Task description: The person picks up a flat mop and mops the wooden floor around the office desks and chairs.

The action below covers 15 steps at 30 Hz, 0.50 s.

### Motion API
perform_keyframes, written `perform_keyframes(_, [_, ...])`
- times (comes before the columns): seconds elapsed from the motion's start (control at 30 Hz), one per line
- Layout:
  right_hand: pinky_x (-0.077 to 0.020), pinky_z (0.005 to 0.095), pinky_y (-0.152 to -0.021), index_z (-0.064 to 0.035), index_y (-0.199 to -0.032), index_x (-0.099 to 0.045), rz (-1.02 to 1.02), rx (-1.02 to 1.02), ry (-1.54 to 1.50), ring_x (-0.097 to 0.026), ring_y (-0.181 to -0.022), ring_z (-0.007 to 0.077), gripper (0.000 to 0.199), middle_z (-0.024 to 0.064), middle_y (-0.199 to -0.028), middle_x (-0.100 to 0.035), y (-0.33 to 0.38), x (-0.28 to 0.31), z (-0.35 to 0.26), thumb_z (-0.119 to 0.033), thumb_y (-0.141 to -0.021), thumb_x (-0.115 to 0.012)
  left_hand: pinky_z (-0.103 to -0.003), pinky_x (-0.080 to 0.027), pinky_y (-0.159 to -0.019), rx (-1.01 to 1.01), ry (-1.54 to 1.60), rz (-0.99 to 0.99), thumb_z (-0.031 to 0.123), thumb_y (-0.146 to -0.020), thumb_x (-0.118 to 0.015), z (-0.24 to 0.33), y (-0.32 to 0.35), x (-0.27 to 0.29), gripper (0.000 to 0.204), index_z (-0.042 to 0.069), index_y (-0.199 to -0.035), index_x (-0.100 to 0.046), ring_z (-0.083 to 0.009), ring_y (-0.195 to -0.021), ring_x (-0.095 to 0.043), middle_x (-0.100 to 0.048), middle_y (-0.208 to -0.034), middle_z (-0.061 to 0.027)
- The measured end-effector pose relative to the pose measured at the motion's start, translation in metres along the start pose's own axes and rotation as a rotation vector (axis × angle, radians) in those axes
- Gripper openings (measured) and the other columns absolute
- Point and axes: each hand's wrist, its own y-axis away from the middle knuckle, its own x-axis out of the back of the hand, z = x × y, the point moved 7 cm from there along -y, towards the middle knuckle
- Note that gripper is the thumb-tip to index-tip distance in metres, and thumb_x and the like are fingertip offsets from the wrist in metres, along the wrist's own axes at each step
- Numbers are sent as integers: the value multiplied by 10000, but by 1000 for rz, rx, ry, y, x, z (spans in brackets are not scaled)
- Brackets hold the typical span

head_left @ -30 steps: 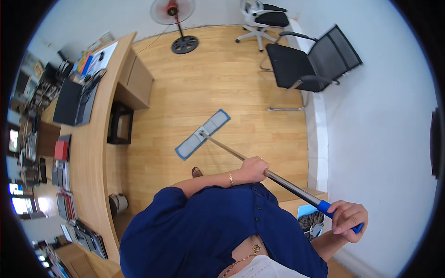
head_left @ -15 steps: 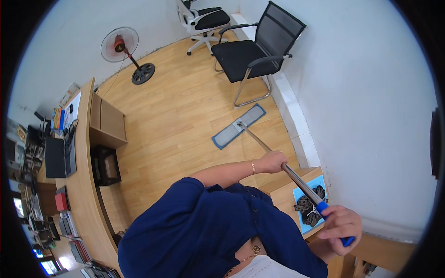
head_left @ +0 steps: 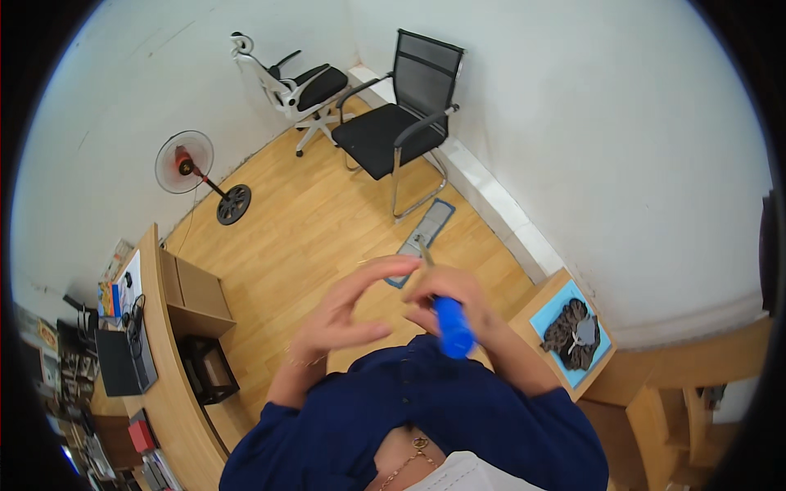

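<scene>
One mop handle lies grasped in the right fingers; left fingers curve unclenched near it.

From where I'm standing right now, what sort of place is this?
Probably an office: there's a long wooden desk with an open laptop on it, and a white-and-black wheeled chair.

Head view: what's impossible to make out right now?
All in the head view:
Most of the mop pole: hidden behind the right hand and blue grip.
Part of the mop head: covered by the left hand.
Contact between left fingers and pole: they overlap, so depth is unclear.
Background clutter, far left: too small near the rim.
</scene>
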Motion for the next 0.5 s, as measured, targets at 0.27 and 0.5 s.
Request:
perform_keyframes(0.27, [-460, 372, -586, -89, -757, -612, -258, -88, -12, -585, -661, 290, 90, 100, -676, -594, 10, -171, 104, -119, -676, -636, -412, -460, -839, -72, -408, 481, 149, -726, -721, 53, 127, 7, 221, 16, -869, -619, -281, -849, -612, -632, -832, -120])
perform_keyframes(0.5, [-472, 387, -581, -83, -717, -617, -198, -263, 67, -604, -681, 298, 83, 101, -704, -625, 86, -233, 237, -136, -658, -643, -395, -489, -718, -91, -395, 458, 108, -714, -705, 54, 206, 4, 168, 34, -638, -574, -250, -679, -598, -576, -623, -76])
